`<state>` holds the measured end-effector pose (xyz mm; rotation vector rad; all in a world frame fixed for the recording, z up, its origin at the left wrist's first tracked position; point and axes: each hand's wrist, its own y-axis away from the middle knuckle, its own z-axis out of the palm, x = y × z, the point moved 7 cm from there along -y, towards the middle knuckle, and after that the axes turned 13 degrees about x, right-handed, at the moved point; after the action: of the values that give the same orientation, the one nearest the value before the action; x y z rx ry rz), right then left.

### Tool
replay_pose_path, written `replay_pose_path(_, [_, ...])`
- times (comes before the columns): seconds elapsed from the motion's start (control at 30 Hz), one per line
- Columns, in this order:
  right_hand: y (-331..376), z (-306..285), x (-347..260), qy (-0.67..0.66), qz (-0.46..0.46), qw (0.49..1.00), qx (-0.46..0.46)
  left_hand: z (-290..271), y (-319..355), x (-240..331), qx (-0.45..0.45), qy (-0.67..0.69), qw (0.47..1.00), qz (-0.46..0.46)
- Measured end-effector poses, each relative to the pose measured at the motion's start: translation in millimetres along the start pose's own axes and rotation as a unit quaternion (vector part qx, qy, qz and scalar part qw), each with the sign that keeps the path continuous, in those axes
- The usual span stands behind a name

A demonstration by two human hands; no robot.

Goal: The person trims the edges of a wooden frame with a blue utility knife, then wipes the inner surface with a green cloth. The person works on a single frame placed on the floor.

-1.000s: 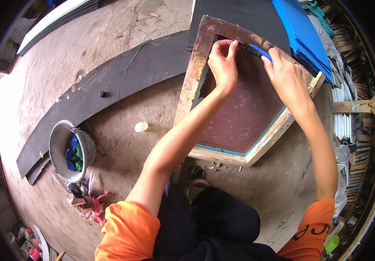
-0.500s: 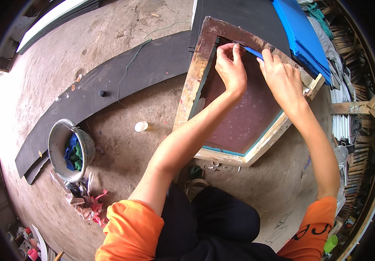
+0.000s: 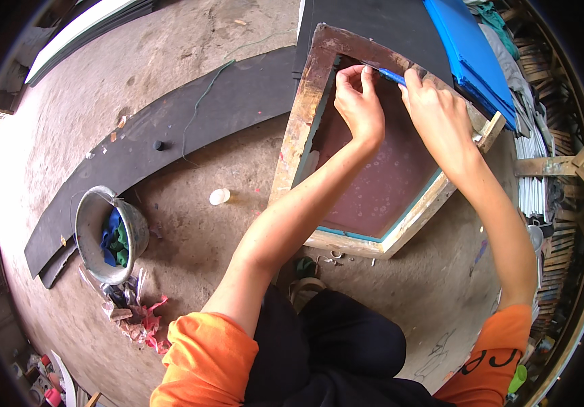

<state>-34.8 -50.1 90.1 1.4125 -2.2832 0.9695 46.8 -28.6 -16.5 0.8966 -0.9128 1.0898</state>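
Note:
A wooden frame [image 3: 292, 152] stretched with a dark reddish-brown mesh [image 3: 387, 186] stands tilted in front of me, like a printing screen. My right hand [image 3: 434, 115] grips a slim blue-handled tool [image 3: 392, 76] over the frame's far edge, its thin dark tip pointing left. Close to that tip, my left hand [image 3: 361, 102] is closed, thumb and forefinger pinched together at the mesh's far border. Whatever sits between those fingertips is hidden or too small to name.
Left on the concrete floor stands a grey bucket [image 3: 137, 227] with blue and green cloths, beside crumpled plastic scraps [image 3: 146, 325]. A small white-capped bottle [image 3: 219, 197] stands nearer the frame. Long black sheets [image 3: 237, 102] lie beyond. Blue sheets [image 3: 471, 64] are stacked right of the frame.
My right hand and the blue tool have shifted slightly left, bringing the tip closer to my left fingertips. My left hand stays in nearly the same place.

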Motion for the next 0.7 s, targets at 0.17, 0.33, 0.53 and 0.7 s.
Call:
replay_pose_path(0.17, [-2.5,-0.7,1.4,-0.025,0.008,0.999,-0.03,0.4,2.3,0.4,0.002,-0.01,1.0,-0.005])
replay_pose_path(0.33, [-3.2,0.1,4.8,-0.064,0.012,0.997,-0.03,-0.4,1.1,-0.9,0.008,-0.005,1.0,-0.015])
replay_pose_path(0.53, [-5.1,0.0,5.0,-0.068,-0.006,0.998,-0.01,1.1,3.5,-1.9,0.01,-0.018,0.999,-0.028])
replay_pose_path(0.7, [-4.3,2.5,4.5,-0.071,0.022,0.996,-0.055,0.0,3.6,-1.6,0.02,0.013,0.999,-0.04])
